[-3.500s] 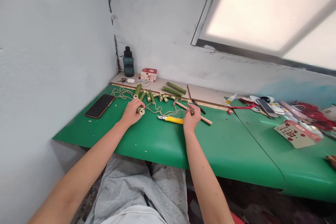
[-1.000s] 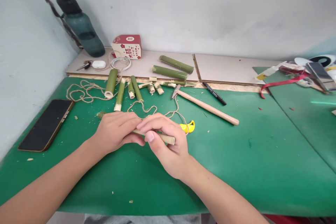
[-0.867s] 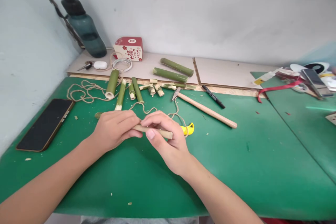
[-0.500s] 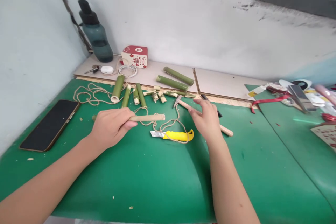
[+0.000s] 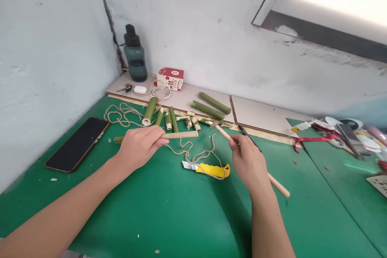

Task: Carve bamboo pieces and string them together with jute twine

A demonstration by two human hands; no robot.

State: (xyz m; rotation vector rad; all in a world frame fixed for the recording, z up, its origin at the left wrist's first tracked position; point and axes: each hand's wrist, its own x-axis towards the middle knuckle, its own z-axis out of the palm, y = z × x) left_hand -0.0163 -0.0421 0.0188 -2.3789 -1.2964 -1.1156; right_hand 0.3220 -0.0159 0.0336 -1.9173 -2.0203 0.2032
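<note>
Closed around a thin pale bamboo stick (image 5: 183, 134) is my left hand (image 5: 140, 147), with the stick's cut end pointing right. My right hand (image 5: 249, 161) grips the wooden handle of a small hammer (image 5: 279, 185), whose metal head points up and to the left. Between the hands lies a yellow utility knife (image 5: 211, 169) with its blade out, and thin twine (image 5: 184, 151) loops over it. Behind the hands lie short green bamboo pieces (image 5: 150, 111) and small pale-ended offcuts (image 5: 188, 122).
A phone (image 5: 77, 144) lies at left on the green mat (image 5: 169, 217). On the back ledge stand a water bottle (image 5: 135, 58) and a red-white box (image 5: 170, 79), beside two bamboo lengths (image 5: 208, 109). A black pen (image 5: 249, 137) lies behind my right hand. Red ribbon (image 5: 317, 138) and clutter fill the right.
My right hand has closed on the hammer handle and lifted it; before, the fingers hovered over it. My left hand still holds the bamboo stick. The camera view has shifted.
</note>
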